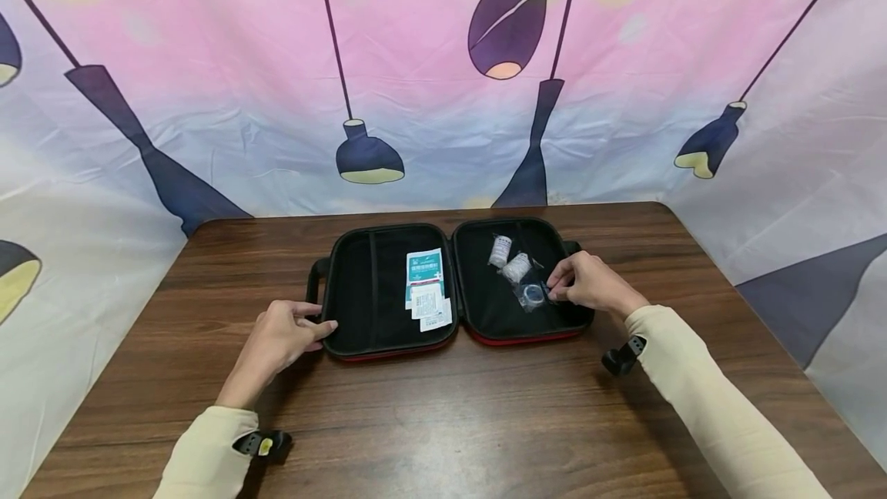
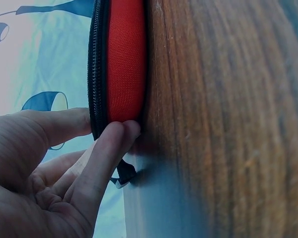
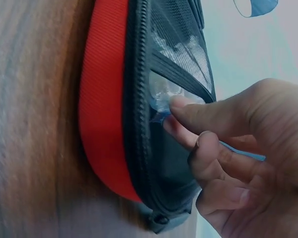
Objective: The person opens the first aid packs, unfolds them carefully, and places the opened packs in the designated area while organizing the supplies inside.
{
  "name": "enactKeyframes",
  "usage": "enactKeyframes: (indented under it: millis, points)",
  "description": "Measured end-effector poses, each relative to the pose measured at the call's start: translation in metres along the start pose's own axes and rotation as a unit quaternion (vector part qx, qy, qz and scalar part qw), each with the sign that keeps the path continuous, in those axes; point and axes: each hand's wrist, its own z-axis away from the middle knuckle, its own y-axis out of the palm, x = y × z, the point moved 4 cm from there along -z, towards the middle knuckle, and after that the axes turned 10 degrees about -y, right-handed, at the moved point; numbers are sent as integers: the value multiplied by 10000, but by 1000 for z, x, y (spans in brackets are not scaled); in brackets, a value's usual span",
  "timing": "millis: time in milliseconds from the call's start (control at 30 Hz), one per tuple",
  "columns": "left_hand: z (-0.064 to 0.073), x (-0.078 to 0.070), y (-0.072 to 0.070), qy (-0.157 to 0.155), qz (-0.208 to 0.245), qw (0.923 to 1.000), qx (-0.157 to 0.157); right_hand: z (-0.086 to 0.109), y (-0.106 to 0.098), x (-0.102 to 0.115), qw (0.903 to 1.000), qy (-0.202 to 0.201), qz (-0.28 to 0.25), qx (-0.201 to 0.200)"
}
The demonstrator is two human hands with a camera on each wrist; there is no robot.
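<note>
A black case with red sides point(image 1: 349, 291) lies unfolded on the table, its two halves flat. My left hand point(image 1: 280, 336) grips the front left corner of the left half, thumb and fingers around the zipped rim point(image 2: 95, 64). Over the right half, my right hand point(image 1: 594, 282) pinches the edge of a small clear plastic bag point(image 1: 532, 296) with a blue and white round thing inside. Beside that bag are two wrapped white rolls point(image 1: 500, 251). In the right wrist view, the pinched bag point(image 3: 161, 94) sits partly behind a mesh pocket point(image 3: 181, 74).
In the left half lie a teal and white packet point(image 1: 424, 268) and two small white packets point(image 1: 435, 316). A black handle point(image 1: 314, 281) sticks out at the left side. The brown wooden table point(image 1: 443, 422) ends at a patterned cloth point(image 1: 430, 98) behind.
</note>
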Motion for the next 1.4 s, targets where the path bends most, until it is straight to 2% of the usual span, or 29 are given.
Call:
enactKeyframes:
  millis: [167,367,700,967,1067,1233,1400]
  points:
    - [0,0,0,44,90,9999,-19,1,1,2,10000,-8,-61,-59]
    - [0,0,1,166,248,9996,-11,5,-9,3,9996,119,-219,-94]
    - [5,-3,-6,380,-173,9990,-128,11,-26,-1,9992,204,-241,-261]
    - [10,-11,-15,560,-490,9961,-464,16,-33,-8,9983,367,-172,-407]
    - [11,-17,-17,658,-441,9956,-506,17,-33,-10,9980,449,-188,-394]
    - [7,-31,-12,886,28,9958,-217,20,-33,-17,9969,619,-236,-426]
    - [0,-48,-2,947,521,9940,170,22,-31,-27,9952,766,-425,-442]
